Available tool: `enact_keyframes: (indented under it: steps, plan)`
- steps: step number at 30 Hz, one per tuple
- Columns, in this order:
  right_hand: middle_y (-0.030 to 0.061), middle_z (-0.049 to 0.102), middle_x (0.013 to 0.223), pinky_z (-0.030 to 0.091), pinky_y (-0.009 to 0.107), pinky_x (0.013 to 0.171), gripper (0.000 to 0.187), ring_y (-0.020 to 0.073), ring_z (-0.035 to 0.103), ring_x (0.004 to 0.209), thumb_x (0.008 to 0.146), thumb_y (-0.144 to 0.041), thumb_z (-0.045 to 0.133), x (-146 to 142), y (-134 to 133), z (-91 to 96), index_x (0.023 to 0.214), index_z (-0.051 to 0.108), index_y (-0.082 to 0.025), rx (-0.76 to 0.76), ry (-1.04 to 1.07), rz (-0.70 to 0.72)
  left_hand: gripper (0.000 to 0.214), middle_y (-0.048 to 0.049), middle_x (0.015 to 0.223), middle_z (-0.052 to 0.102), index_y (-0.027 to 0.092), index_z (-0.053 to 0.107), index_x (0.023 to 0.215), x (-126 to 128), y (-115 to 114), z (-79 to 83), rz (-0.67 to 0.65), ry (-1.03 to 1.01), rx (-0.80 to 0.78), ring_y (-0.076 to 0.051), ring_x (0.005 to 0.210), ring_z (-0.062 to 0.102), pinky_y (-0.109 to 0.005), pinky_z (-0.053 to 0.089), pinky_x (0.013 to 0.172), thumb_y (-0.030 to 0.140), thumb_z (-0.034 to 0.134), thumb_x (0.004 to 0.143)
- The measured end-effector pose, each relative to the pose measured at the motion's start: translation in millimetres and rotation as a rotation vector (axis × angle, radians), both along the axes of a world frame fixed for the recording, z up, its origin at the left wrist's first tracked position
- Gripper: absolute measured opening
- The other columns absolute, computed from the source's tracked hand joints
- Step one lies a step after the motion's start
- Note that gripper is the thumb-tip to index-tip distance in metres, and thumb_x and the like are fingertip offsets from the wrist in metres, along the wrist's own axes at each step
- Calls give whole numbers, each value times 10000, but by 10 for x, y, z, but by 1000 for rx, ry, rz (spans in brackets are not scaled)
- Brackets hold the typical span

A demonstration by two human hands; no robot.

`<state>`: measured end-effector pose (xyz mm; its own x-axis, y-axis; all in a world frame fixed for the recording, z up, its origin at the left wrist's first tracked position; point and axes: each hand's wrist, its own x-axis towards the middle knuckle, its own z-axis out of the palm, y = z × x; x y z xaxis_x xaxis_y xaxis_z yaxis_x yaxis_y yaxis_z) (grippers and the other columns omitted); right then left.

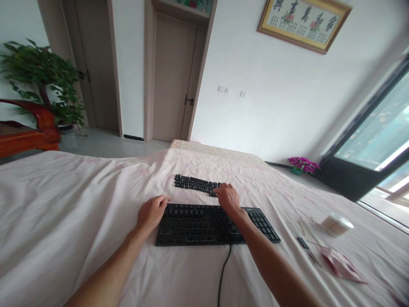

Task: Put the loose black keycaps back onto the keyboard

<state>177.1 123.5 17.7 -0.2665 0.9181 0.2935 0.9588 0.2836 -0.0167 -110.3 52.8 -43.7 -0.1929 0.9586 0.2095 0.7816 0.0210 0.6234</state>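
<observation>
A black keyboard [191, 230] lies on the pale floral sheet, its cable running toward me. Bare key posts show over most of its main area, while the number pad on the right bears keycaps. My left hand [152, 212] is closed with curled fingers at the keyboard's upper left corner, gripping its edge. Beyond the keyboard, loose black keycaps [196, 184] lie grouped in rows. My right hand [228, 197] reaches across the keyboard to the right end of these rows. Its fingertips are pinched together at a keycap, which they partly hide.
On the sheet to the right are a round clear-sided tub [337, 224], a pink cloth [341, 264], a small dark-handled tool [303, 243] and thin sticks. Past the bed stand a wooden chair [28, 128], a leafy plant [44, 81] and magenta flowers [303, 164].
</observation>
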Motion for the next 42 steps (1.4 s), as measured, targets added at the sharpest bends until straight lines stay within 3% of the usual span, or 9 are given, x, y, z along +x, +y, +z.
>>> enact_keyframes:
  steps: [4, 10, 17, 24, 30, 42]
  plan:
    - [72, 608, 1022, 346, 296, 791, 274, 199, 479, 970, 913, -249, 476, -119, 98, -20, 856, 744, -253, 19, -120, 37, 327, 28, 1116, 708, 315, 692, 1022, 4, 2, 4, -6, -14, -4, -168, 1011, 622, -237, 414, 770, 366, 389, 911]
    - [94, 616, 964, 336, 314, 797, 280, 216, 467, 977, 901, -228, 479, -208, 159, -84, 779, 731, -211, -1, -141, 68, 314, 37, 1092, 715, 325, 693, 1006, 8, 3, 6, 0, -12, 7, -168, 1000, 624, -240, 415, 758, 361, 398, 906]
    - [64, 647, 976, 323, 290, 841, 184, 198, 495, 1009, 839, -217, 554, -239, 187, -50, 807, 735, -220, -65, -72, 89, 311, 39, 1072, 720, 328, 697, 989, 13, -5, 34, 5, -14, 6, -163, 976, 629, -244, 402, 749, 334, 398, 903]
    - [-27, 704, 916, 366, 236, 668, 175, 160, 610, 868, 798, -333, 598, -261, 231, -105, 909, 732, -322, -218, 18, 76, 309, 29, 1085, 715, 315, 698, 975, 11, 3, 21, 7, -7, 5, -168, 984, 621, -246, 400, 753, 342, 399, 902]
    - [-1, 724, 949, 408, 231, 735, 207, 181, 633, 927, 813, -321, 576, -265, 253, -184, 926, 747, -291, -252, 45, 44, 311, 28, 1085, 715, 313, 698, 993, 5, 6, 14, 2, 6, 13, -161, 974, 622, -240, 402, 745, 343, 402, 902]
    - [10, 723, 988, 422, 254, 785, 211, 208, 631, 978, 756, -259, 632, -302, 232, -157, 923, 756, -291, -296, 35, 80, 311, 41, 1075, 718, 335, 693, 1019, -6, 3, -2, 8, 8, 24, -163, 981, 624, -239, 406, 755, 362, 406, 903]
